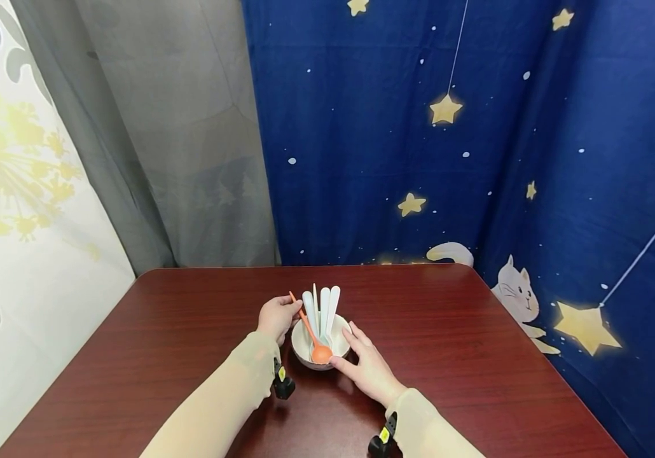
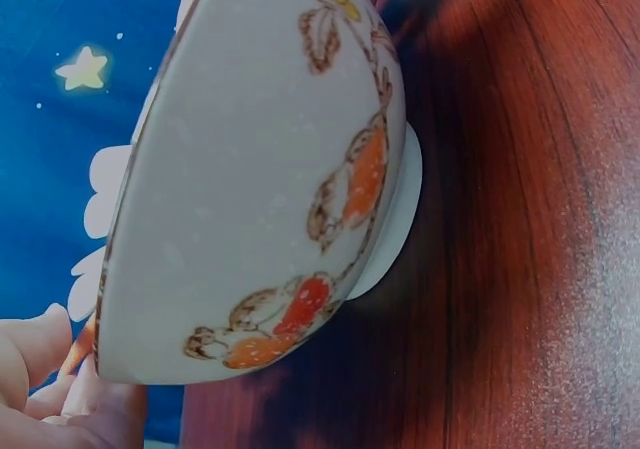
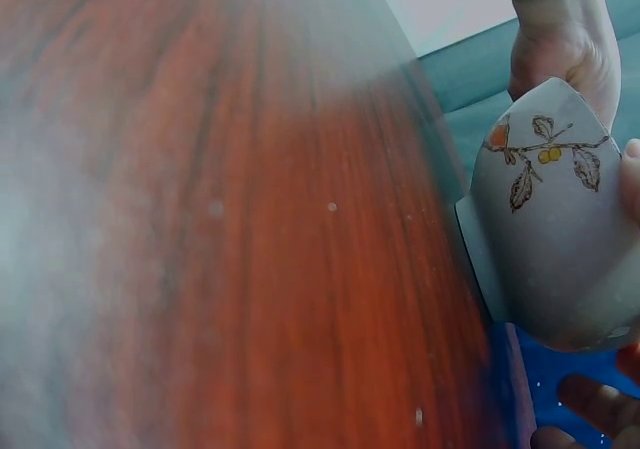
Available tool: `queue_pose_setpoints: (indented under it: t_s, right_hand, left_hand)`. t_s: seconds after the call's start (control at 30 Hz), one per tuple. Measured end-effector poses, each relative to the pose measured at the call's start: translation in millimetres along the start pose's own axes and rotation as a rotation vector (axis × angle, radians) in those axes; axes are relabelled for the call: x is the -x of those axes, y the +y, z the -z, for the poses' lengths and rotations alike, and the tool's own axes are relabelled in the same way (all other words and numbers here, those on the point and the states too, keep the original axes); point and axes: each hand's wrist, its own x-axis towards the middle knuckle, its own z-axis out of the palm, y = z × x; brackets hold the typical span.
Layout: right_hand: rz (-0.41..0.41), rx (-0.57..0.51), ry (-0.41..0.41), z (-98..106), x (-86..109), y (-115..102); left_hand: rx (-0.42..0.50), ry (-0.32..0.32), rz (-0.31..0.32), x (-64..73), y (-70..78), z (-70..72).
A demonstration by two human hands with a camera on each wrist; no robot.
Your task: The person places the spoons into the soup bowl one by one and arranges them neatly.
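A round bowl [image 1: 299,356] with a white inside stands on the table, its outside painted with leaves and fruit. An orange spoon [image 1: 321,353] leans in it, head low at the near side, handle sloping up to the left. My left hand [image 1: 277,318] pinches that handle near its top, beside the bowl's left rim. On the right, my right hand [image 1: 369,367] holds the bowl's side, thumb at the near rim and fingers spread along the right. Several pale utensils [image 1: 332,305] stand in the bowl with handles up; their lower ends are partly hidden.
The dark red-brown wooden table [image 1: 190,331] has rounded far corners. Behind it hang a grey curtain [image 1: 190,159] and a blue curtain [image 1: 350,140] with stars; a white patterned cloth [image 1: 30,286] is at the left. Small black cameras [image 1: 283,385] sit on both wrists.
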Motion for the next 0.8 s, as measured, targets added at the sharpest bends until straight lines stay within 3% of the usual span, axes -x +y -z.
queue_pose_setpoints:
  t_s: [0.4,0.63,0.8]
  right_hand:
    - [-0.007,-0.009,-0.010,1.0,-0.3,-0.8]
    - [-0.018,-0.013,-0.015,0.8,-0.7,-0.9]
    - [-0.019,-0.011,-0.011,0.7,-0.4,-1.5]
  left_hand:
    - [-0.039,0.007,-0.028,2.8,-0.3,-2.2]
    - [0.040,-0.006,-0.078,1.4,4.7,-4.3]
    - [0.034,0.022,-0.101,0.9,6.5,-4.2]
